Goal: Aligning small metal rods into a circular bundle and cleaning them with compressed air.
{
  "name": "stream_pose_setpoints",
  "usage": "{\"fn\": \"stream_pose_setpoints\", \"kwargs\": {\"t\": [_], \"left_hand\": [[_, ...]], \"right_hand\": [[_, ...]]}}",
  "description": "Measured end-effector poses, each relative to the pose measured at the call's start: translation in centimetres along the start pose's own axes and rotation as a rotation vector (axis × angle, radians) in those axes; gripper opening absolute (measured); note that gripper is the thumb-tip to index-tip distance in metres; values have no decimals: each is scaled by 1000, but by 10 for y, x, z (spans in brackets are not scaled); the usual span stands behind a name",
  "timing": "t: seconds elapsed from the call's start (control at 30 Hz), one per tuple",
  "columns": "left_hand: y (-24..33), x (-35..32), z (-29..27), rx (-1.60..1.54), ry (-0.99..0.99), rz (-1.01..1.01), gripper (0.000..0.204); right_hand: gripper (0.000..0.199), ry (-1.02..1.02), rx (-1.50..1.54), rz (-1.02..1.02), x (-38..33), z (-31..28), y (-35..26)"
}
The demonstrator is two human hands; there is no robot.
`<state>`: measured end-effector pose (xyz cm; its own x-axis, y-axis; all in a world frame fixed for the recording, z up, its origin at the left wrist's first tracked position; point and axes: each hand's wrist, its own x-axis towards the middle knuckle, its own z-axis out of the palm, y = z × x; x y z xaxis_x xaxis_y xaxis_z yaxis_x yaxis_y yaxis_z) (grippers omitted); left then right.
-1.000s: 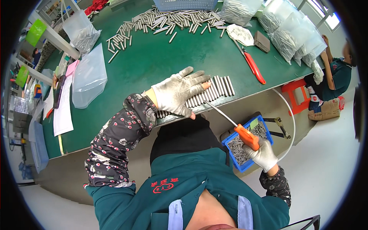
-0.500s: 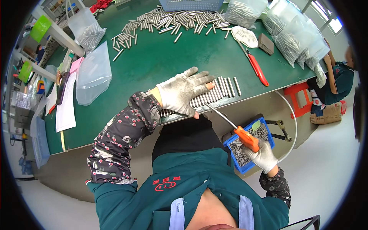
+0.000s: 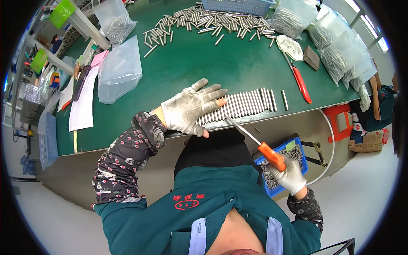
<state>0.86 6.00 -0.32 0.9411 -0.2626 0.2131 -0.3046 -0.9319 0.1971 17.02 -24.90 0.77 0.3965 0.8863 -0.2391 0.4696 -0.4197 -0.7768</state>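
A row of short metal pins (image 3: 248,103) lies side by side along the table's front edge. Over its left part my left hand (image 3: 191,106), in a grey-stained fingerless-tipped glove, rests flat with fingers spread, hiding some pins. My right hand (image 3: 290,176), also gloved, is wrapped round the orange handle of a screwdriver-like tool (image 3: 272,156). Its thin metal shaft points up and left, the tip at the near ends of the pins beside my left fingers. Whether the tip touches a pin is hard to tell.
Loose pins (image 3: 208,21) are heaped at the back by a blue basket (image 3: 238,6). Bagged pins (image 3: 340,55) and red-handled pliers (image 3: 301,85) lie right. A blue bin of pins (image 3: 272,187) stands below the edge, near a red stool (image 3: 338,123). Another person (image 3: 382,104) sits far right.
The view has shifted, so the table appears further right. My left hand has slid left along the row, uncovering more pins. The tool tip stays by the row, still in my right hand.
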Motion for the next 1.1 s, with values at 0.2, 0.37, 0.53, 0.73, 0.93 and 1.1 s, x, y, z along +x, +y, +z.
{"fn": "stream_pose_setpoints", "kwargs": {"t": [0.2, 0.37, 0.53, 0.73, 0.93, 1.1], "left_hand": [[-1, -2, 2, -32, 28, -7, 93], [-1, -2, 1, -6, 14, -4, 95], [-1, -1, 0, -20, 1, -21, 96], [0, -1, 0, -32, -7, -25, 96], [-1, -5, 2, -13, -15, -26, 94], [-4, -18, -22, -52, 159, -138, 96]], "right_hand": [[26, 1, -17, -1, -5, 7, 5], [28, -2, -83, -59, 0, 4, -2], [29, -10, -54, -58, 4, 9, 1], [28, -1, -36, -57, 3, 8, 0], [27, -64, -10, -49, 1, 8, 5], [26, -56, 60, -58, 0, 12, 5]]}}
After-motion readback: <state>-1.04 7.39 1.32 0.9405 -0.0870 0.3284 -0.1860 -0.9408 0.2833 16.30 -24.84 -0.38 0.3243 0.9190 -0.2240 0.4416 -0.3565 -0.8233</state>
